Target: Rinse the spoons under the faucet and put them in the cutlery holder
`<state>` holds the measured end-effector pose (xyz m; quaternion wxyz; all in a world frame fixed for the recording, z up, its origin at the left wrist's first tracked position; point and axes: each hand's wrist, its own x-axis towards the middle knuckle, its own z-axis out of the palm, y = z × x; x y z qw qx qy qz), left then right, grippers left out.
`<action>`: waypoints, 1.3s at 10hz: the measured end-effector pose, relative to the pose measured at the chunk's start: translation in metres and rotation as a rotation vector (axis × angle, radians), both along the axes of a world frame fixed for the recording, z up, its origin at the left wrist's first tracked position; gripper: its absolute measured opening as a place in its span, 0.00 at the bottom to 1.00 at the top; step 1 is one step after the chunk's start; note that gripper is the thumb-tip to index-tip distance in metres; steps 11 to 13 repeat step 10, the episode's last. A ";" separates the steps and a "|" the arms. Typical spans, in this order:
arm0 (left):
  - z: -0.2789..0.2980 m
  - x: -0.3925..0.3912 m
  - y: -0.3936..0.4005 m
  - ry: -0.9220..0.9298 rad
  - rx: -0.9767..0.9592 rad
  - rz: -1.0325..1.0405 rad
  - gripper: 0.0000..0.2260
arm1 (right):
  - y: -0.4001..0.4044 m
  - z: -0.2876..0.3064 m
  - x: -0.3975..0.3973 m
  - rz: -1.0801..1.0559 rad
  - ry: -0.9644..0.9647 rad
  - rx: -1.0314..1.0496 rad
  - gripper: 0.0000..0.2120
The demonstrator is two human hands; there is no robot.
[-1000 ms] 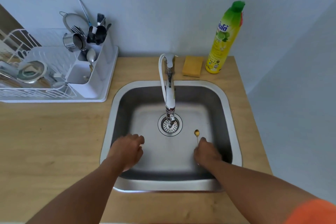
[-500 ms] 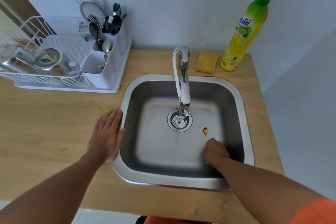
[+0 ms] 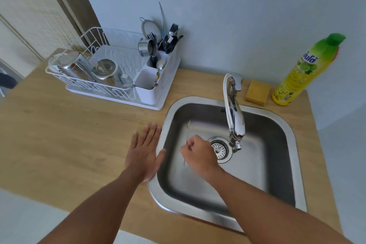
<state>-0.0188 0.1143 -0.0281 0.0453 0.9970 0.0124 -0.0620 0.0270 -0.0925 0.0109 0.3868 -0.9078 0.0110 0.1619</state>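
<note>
Over the sink (image 3: 293,144), right hand (image 3: 200,154) pinches spoon (image 3: 187,132).

At twelve o'clock a white cutlery holder (image 3: 147,83); at two a yellow sponge (image 3: 257,92) and green-capped yellow bottle (image 3: 303,73); steel-grey sink (image 3: 162,140).

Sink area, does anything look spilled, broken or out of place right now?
Nothing stands out. The right hand holds a thin spoon over the sink, the left hand lies flat on the counter by the rim, the faucet shows no running water, and no spill is visible.
</note>
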 end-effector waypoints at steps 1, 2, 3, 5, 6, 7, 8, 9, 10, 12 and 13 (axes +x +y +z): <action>-0.001 0.000 0.000 -0.003 0.000 -0.001 0.33 | 0.042 0.054 0.045 -0.032 -0.184 0.081 0.09; 0.000 0.000 -0.001 -0.023 -0.045 0.009 0.34 | 0.068 0.106 0.096 -0.044 -0.342 0.110 0.07; -0.001 0.000 0.000 -0.020 -0.032 0.008 0.34 | 0.089 0.139 0.137 -0.004 -0.435 0.103 0.06; -0.003 0.001 0.001 -0.005 -0.023 0.009 0.34 | 0.125 0.141 0.169 0.156 -0.386 0.018 0.03; -0.003 0.001 0.001 -0.023 -0.043 0.005 0.34 | 0.133 0.126 0.169 0.227 -0.291 -0.024 0.05; -0.004 0.000 0.001 -0.027 -0.051 0.003 0.34 | 0.137 0.115 0.165 0.217 -0.249 -0.057 0.10; -0.004 0.001 0.002 -0.028 -0.046 0.006 0.33 | 0.136 0.113 0.162 0.184 -0.227 -0.048 0.12; -0.003 0.002 0.001 -0.040 -0.081 -0.002 0.31 | 0.128 0.117 0.164 0.123 -0.215 0.008 0.13; -0.004 0.001 0.001 -0.065 -0.090 -0.001 0.30 | 0.116 0.110 0.154 0.019 -0.264 0.053 0.12; -0.004 0.001 0.001 -0.065 -0.090 -0.001 0.30 | 0.116 0.110 0.154 0.019 -0.264 0.053 0.12; -0.004 0.001 0.001 -0.065 -0.090 -0.001 0.30 | 0.116 0.110 0.154 0.019 -0.264 0.053 0.12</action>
